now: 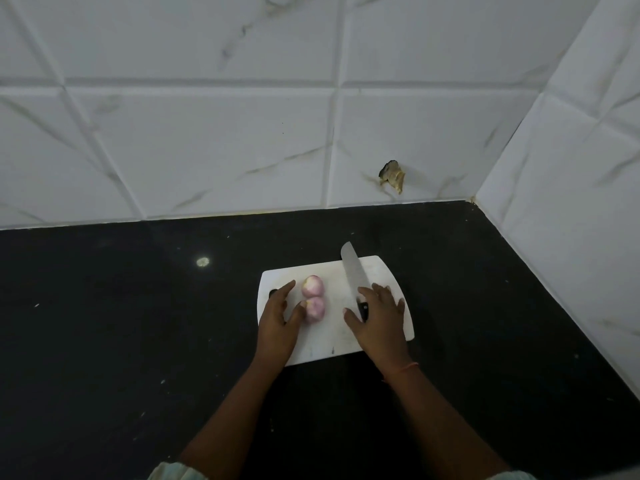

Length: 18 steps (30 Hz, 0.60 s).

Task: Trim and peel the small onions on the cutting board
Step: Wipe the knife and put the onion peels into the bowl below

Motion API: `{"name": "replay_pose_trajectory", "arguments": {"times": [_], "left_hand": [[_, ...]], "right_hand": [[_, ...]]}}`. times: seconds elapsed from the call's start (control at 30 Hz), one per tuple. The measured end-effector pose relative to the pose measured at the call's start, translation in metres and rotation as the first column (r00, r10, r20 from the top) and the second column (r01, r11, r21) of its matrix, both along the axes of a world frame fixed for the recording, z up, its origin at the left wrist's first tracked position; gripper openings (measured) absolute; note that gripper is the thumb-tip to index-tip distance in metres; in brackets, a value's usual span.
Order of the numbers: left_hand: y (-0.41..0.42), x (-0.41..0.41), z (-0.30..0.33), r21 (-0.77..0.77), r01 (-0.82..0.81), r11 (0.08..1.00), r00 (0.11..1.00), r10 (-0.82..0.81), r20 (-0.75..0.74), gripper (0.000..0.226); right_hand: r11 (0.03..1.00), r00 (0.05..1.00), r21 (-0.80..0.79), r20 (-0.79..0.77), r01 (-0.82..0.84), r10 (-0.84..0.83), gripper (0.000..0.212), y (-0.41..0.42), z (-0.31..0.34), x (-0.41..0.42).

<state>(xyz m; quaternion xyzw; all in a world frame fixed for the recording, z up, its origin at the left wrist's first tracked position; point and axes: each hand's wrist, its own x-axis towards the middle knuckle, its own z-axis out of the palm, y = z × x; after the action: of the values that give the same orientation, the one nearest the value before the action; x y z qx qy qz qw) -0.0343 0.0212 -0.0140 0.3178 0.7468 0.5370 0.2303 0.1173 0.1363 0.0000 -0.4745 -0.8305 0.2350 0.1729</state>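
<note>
On the black counter (pixel 138 323) lies a white cutting board (pixel 377 268). At its left edge the left hand (pixel 278 318) rests spread, thumb touching the nearer of two small onions (pixel 313 299) left of middle. Toward the right edge, the right hand (pixel 379 315) lies spread over the knife (pixel 353 271) handle.

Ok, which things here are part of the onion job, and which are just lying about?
For the job:
- two small onions
- cutting board
- knife
- left hand
- right hand

Lying about:
- bright fleck on the countertop
- chipped hole in the wall tile
</note>
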Motion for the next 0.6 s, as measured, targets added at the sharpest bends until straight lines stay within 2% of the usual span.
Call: {"name": "replay_pose_trajectory", "arguments": {"times": [0.07,0.13,0.23,0.3,0.37,0.47,0.6], "left_hand": [[0.002,-0.004,-0.001,0.002,0.008,1.000,1.000,-0.008,0.017,0.046],[0.006,-0.010,-0.002,-0.006,0.016,1.000,1.000,-0.016,-0.024,0.045],[0.013,-0.022,0.003,-0.042,0.016,0.999,0.996,-0.019,-0.090,0.041],[0.020,-0.032,0.007,-0.072,0.090,0.993,0.988,-0.098,-0.115,0.043],[0.026,-0.041,0.010,-0.113,0.210,0.971,0.965,-0.224,-0.137,0.046],[0.037,-0.049,0.008,-0.178,0.333,0.926,0.919,-0.361,-0.159,0.043],[0.042,-0.050,0.003,-0.123,0.316,0.941,0.937,-0.330,-0.118,0.032]], "right_hand": [[0.994,0.995,0.099,-0.078,-0.048,0.056,0.047,-0.013,0.001,-0.011],[0.992,0.988,0.108,-0.132,-0.070,0.084,0.046,-0.025,0.005,-0.022],[0.986,0.988,0.136,-0.103,-0.100,0.114,0.043,-0.033,0.007,-0.035],[0.986,0.983,0.096,-0.113,-0.134,0.144,0.041,-0.034,0.006,-0.040],[0.987,0.969,0.017,-0.186,-0.162,0.162,0.036,-0.035,0.005,-0.043],[0.983,0.951,-0.107,-0.290,-0.147,0.110,0.023,-0.030,0.006,-0.043],[0.967,0.943,-0.218,-0.328,-0.133,0.056,0.022,-0.022,0.005,-0.039]]}}
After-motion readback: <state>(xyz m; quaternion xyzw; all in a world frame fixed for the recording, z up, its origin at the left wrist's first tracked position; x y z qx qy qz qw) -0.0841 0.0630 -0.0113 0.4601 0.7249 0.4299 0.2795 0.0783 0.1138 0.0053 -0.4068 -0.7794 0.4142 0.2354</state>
